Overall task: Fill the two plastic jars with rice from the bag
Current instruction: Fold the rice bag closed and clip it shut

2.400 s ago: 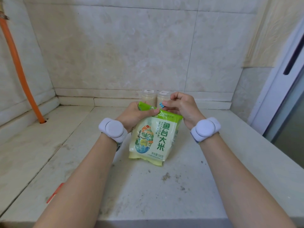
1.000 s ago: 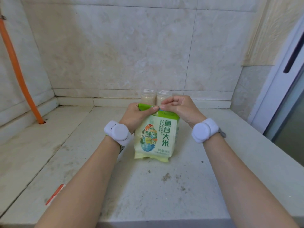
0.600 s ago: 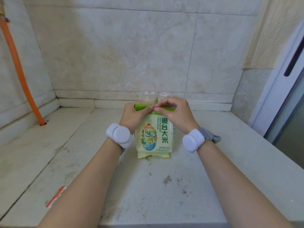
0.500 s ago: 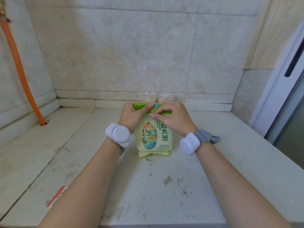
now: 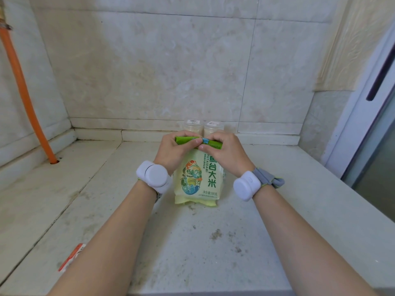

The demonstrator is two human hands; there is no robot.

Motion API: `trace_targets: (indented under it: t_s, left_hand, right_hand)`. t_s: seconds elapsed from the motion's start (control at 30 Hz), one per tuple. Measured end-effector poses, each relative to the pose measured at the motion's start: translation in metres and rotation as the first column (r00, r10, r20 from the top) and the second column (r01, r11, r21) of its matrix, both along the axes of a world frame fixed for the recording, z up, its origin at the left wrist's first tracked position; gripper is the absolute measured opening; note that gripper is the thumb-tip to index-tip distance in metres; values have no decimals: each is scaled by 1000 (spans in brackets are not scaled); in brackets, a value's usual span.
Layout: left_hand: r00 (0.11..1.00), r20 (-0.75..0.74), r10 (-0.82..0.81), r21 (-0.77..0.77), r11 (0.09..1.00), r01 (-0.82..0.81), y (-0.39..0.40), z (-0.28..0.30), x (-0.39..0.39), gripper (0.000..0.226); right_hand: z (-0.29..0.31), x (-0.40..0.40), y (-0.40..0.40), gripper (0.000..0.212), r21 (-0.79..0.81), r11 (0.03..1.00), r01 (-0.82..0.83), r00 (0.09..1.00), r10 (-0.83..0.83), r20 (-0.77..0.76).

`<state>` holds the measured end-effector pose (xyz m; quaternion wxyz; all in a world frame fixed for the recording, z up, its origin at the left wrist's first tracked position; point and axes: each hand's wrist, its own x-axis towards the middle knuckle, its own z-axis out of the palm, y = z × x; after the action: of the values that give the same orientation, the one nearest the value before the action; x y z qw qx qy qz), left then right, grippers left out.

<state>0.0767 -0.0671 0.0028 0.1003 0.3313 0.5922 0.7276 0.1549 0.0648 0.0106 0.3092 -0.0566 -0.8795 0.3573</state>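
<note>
Both hands have drawn together at the top of the rice bag [image 5: 197,180] since a couple of seconds ago: the bag, which leaned toward me with its face tilted and its base nearer, now stands more upright and a little farther off on the surface [image 5: 192,248], and my right wrist has rolled over so its white band points down and left. My left hand [image 5: 174,150] pinches the green top strip from the left, and my right hand [image 5: 226,153] pinches it from the right, thumbs meeting beside a small blue tab at the middle; each is closed on the strip. I judge this is the opening step, with nothing poured yet. The two plastic jars [image 5: 203,127] stand side by side just behind the bag, against the far wall, mostly hidden by my hands; their tops carry labels, and I cannot tell if lids are on. Next I need to tear or peel the seal apart while keeping the bag upright so no grains spill, then uncover the jars if they are capped.
</note>
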Motion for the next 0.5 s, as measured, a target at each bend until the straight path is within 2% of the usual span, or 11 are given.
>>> trace_targets:
  t_s: [0.17, 0.3, 0.4, 0.5]
  left_hand:
    - [1000, 1, 11, 7, 1000, -11, 1, 0, 0, 5]
    - [988, 87, 127, 93, 986, -135, -4, 4, -11, 3]
    - [970, 169, 173, 129, 972, -196, -11, 4, -22, 4]
    - [943, 274, 187, 125, 966, -228, -18, 2, -35, 10]
  right_hand:
    - [-2, 0, 1, 23, -30, 999, 26, 999, -27, -30]
    - [-7, -2, 0, 53, -335, 941, 54, 989, -97, -114]
    - [-12, -6, -3, 51, -512, 859, -11, 997, -30, -72]
    - [-25, -12, -8, 36, -510, 860, -20, 999, 33, 17]
